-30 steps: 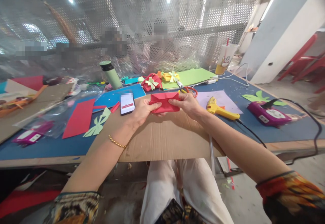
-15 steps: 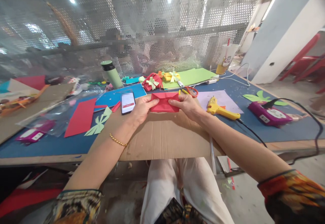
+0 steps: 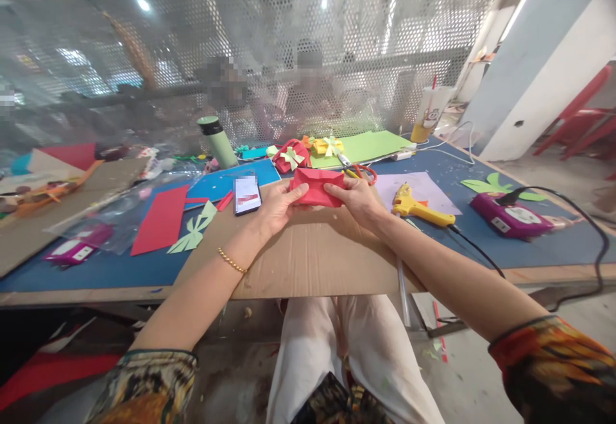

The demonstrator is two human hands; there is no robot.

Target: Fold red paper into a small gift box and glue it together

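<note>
A folded red paper piece, shaped like a small pouch, is held above the cardboard sheet. My left hand grips its left end, thumb on the near face and fingers behind. On the right end, my right hand holds it in the same way. Its upper edge gapes slightly. Just beyond the paper lie red-handled scissors, close to my right hand. A phone with a lit screen rests left of my left hand.
A yellow glue gun lies on lilac paper at right, its cord trailing past a purple power strip. A green bottle, a drink cup and paper bows stand behind. Red card lies left.
The red paper has tilted and its upper edge has parted a little. Both hands still hold its ends. The whole view has shifted slightly.
</note>
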